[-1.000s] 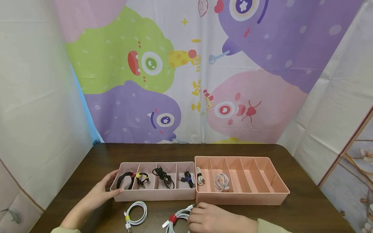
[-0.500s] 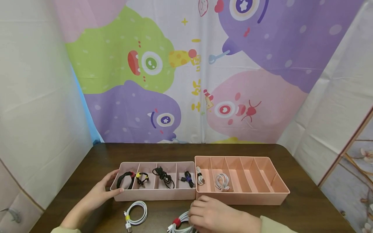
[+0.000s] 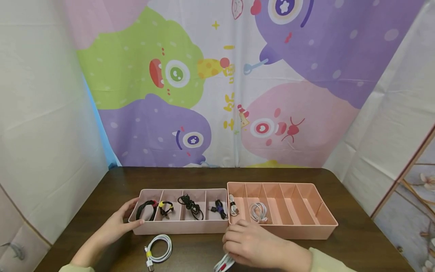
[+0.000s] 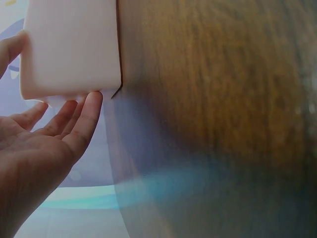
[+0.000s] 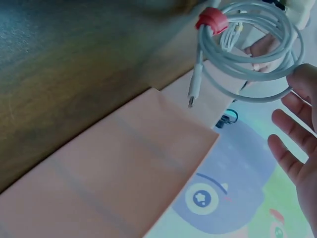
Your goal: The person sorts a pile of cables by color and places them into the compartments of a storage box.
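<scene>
My left hand (image 3: pixel 119 223) holds the left end of the pale pink divided box (image 3: pixel 183 227), thumb on its front rim and fingers along its end wall (image 4: pixel 74 49). Between thumb and fingertips, my right hand (image 3: pixel 255 241) pinches a coiled white charging cable (image 5: pixel 257 76) bound with a red tie (image 5: pixel 212 21). In the right wrist view the coil hangs off the table, one plug (image 5: pixel 195 82) pointing down; the head view shows only part of it below the hand. Just beyond that hand stands the peach divided box (image 3: pixel 289 231).
A coiled white cable with a yellow tie (image 3: pixel 148 254) lies on the dark wooden table (image 3: pixel 190 245). Coiled black cables (image 3: pixel 192 207) fill the pale box's compartments. White cables (image 3: pixel 259 212) occupy the peach box's two left compartments. A cartoon curtain (image 3: pixel 217 151) hangs behind.
My right hand has picked up the red-tied cable and moved it slightly right and toward the peach box. My left hand stays on the pale box.
</scene>
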Demonstrator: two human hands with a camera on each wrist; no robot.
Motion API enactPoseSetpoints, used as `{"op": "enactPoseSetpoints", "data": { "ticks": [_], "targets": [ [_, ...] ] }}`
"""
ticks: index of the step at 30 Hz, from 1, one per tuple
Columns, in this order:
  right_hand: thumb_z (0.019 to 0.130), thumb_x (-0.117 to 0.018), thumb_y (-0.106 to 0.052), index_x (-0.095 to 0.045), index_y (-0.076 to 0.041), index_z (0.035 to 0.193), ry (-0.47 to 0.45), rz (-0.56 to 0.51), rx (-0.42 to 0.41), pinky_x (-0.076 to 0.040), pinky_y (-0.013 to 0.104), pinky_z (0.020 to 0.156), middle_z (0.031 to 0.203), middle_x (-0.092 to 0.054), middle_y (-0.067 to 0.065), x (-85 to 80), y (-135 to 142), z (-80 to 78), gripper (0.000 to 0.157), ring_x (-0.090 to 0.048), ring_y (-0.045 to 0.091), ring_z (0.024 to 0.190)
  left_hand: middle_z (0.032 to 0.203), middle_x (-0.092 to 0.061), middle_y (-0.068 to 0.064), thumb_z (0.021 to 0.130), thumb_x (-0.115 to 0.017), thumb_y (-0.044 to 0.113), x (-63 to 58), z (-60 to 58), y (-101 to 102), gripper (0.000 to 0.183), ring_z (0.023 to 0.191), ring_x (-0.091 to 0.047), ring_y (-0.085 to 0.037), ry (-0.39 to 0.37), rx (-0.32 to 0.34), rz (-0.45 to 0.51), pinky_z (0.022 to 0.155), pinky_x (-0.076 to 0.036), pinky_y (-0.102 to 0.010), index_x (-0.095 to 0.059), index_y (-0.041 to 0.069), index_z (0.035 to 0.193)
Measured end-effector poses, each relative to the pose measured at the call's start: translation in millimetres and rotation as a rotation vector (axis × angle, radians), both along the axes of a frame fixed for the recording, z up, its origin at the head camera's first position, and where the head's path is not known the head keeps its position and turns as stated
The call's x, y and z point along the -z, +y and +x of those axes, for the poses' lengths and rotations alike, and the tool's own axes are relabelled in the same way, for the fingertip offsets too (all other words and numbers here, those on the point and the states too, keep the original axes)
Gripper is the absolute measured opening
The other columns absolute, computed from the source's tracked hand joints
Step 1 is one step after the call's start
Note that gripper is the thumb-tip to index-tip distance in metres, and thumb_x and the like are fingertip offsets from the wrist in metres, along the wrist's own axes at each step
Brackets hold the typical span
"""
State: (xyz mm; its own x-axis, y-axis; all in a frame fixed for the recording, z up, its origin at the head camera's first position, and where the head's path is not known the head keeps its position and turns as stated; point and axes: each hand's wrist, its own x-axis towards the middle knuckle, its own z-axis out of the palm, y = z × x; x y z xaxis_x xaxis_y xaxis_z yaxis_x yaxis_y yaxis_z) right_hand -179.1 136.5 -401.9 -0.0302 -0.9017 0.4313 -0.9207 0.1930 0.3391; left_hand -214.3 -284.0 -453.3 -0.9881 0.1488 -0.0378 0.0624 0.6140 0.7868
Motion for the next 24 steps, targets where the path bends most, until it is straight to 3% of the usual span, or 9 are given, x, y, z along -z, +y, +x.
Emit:
{"op": "enactPoseSetpoints", "data": {
  "ticks": [16, 24],
  "targets": [
    [0.077, -0.072, -0.022, -0.058, -0.021, 0.085, -0.022, -0.027, 0.036, -0.041, 0.028, 0.091, 0.091, -0.058, -0.011, -18.1, 7, 1.5, 0.016, -0.055, 0.011, 0.094, 0.144, -0.031, -0.032, 0.086, -0.067, 0.032, -1.8, 0.7, 1, 0.081, 0.126, -0.037, -0.050, -0.018, -0.007, -0.002, 0.093, -0.040, -0.061, -0.021, 0.004, 0.146],
    [0.076, -0.073, -0.022, -0.061, -0.021, 0.086, -0.039, -0.022, 0.097, -0.041, 0.025, 0.079, 0.087, -0.057, -0.012, -30.8, 10, 4.5, 0.016, -0.054, 0.008, 0.089, 0.142, -0.032, -0.031, 0.086, -0.068, 0.030, -1.6, 1.4, 2, 0.080, 0.125, -0.038, -0.050, 0.003, -0.007, 0.000, 0.093, -0.040, -0.060, -0.022, 0.003, 0.146]
  ]
}}
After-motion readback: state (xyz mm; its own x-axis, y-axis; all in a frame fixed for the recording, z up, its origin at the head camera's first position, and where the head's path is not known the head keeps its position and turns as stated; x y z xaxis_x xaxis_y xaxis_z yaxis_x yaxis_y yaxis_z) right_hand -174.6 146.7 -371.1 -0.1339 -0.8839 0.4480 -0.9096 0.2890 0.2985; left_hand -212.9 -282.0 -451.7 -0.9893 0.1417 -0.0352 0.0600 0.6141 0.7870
